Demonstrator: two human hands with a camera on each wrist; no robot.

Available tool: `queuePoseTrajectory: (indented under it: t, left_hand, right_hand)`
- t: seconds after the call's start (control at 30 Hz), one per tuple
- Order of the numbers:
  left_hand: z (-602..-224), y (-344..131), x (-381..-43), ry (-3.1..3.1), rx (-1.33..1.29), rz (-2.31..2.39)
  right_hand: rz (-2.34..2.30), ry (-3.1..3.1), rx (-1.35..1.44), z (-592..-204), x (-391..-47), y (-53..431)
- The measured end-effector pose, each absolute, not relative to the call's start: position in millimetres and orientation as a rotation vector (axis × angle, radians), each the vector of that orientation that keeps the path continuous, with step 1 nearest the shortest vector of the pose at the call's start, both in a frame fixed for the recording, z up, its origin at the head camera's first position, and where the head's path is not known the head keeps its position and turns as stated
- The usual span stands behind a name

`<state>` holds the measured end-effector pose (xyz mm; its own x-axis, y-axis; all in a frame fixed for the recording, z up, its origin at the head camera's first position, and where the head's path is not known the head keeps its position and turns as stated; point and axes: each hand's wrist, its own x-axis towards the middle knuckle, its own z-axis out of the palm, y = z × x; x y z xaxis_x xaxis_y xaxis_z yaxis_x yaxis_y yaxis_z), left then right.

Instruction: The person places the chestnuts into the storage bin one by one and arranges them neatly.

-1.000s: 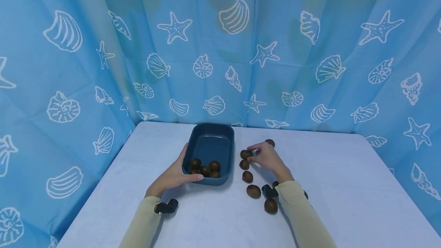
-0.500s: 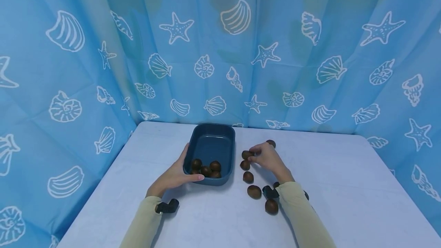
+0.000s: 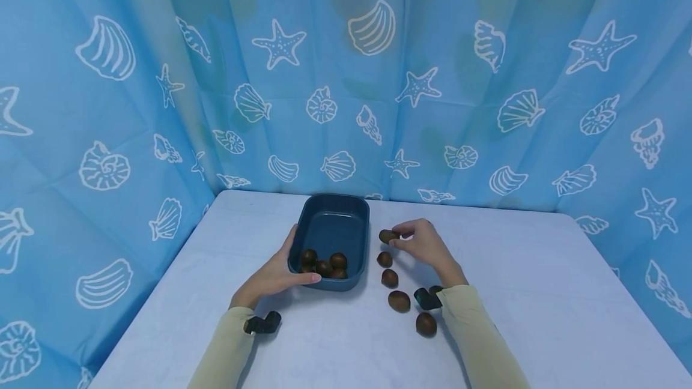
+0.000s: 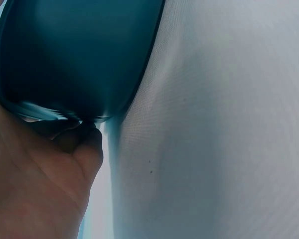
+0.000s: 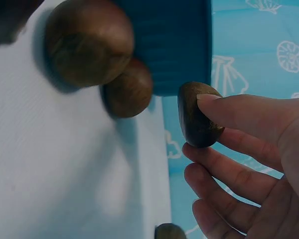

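Lifting a chestnut (image 3: 386,236) off the desk (image 3: 540,293) near its far edge, we now pinch it in our right grip (image 3: 426,246), one fewer lying loose, while our left grip (image 3: 273,275) holds the blue bin (image 3: 334,234) beside it.

I sit in what looks like a curtained-off recording booth. A blue curtain (image 3: 335,83) printed with white shells and starfish hangs in soft folds behind the white tabletop (image 3: 346,341) before me and wraps round its left and right sides. My left-wrist camera (image 3: 263,323) and right-wrist camera (image 3: 427,299) suggest filming; the building itself I cannot tell.
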<state>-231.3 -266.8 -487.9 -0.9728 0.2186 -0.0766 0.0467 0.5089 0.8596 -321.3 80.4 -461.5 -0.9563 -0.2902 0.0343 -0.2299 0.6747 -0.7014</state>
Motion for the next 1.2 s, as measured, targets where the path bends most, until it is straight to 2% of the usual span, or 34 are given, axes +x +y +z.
queuePoseTrajectory:
  t: [0.37,0.7,1.2]
  left_hand:
    - [-489,-268,-233,2.569,0.233,1.456]
    - [-488,-268,-231,2.57,0.247,1.467]
    - [-492,-269,-234,2.563,0.255,1.482]
  right_hand:
    - [-1.201,2.805,-0.426,-444,-309,74]
    - [-1.299,2.772,-0.599,-434,-300,64]
    - [-1.329,2.723,-0.706,-422,-292,15]
